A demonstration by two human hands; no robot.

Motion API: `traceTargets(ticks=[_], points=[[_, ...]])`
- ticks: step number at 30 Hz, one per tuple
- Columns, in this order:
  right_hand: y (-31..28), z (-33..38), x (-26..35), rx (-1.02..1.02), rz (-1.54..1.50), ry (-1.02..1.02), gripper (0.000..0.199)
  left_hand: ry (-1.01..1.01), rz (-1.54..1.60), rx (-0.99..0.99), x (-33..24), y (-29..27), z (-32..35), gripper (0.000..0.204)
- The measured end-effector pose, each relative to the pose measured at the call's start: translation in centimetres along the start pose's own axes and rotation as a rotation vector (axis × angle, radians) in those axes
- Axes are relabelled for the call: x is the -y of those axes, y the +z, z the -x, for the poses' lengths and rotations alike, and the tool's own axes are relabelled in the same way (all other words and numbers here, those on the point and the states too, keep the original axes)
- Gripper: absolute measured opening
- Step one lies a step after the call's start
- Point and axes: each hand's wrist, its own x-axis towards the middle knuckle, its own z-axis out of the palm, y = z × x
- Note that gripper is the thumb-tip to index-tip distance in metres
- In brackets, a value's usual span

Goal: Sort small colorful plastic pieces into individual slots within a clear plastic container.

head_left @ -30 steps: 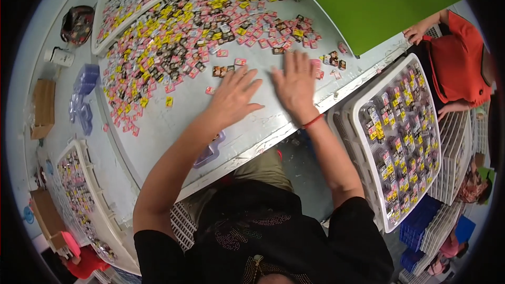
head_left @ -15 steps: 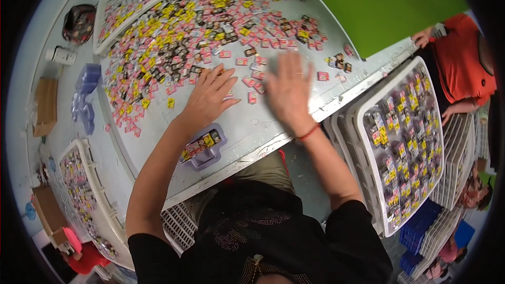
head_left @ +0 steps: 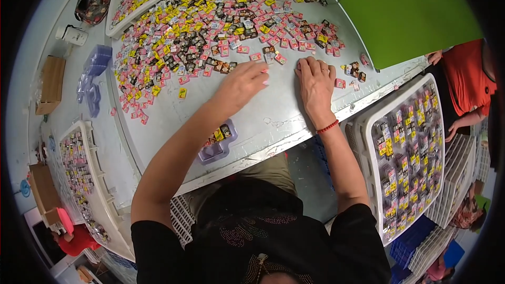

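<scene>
My left hand (head_left: 242, 87) is over the middle of the table with its fingers drawn together. A bit of pink shows at its fingertips, too small to name. To its right, my right hand (head_left: 316, 81) rests on the tabletop, fingers curled under, with pink showing by the index finger; what they hold is hidden. Ahead of both hands spreads a heap of small flat packs (head_left: 210, 47) in pink, black, yellow and white. Partly behind my left forearm sits a lilac plastic tray (head_left: 227, 150) with several packs (head_left: 218, 134) in one compartment.
A white crate (head_left: 368, 168) of filled clear packages stands at the right, near a person in red (head_left: 468, 81). A green board (head_left: 405, 16) borders the far right. Lilac trays (head_left: 93, 76), a cardboard box (head_left: 51, 85) and another white crate (head_left: 105, 194) are on the left.
My left hand has moved right and its fingers have closed. The right hand, flat and blurred before, has shifted right with fingers curled. Loose packs between the hands are no longer on the tabletop there.
</scene>
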Motion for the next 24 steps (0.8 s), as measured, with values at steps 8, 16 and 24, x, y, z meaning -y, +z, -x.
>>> traceTargets(ticks=[8, 16, 24], points=[[-3.2, 1.1, -4.5, -0.104, 0.166, 0.054, 0.019, -0.053, -0.006, 0.01, 0.4, -1.2, 1.1, 0.022], [-0.5, -4.7, -6.2, -0.264, -0.099, 0.166, 0.036, -0.058, -0.008, 0.007, 0.6, -1.2, 1.3, 0.022], [6.1, -9.5, -3.8, -0.096, 0.034, 0.454, 0.051, -0.054, 0.011, 0.062, 0.1, -2.7, 2.1, 0.024]])
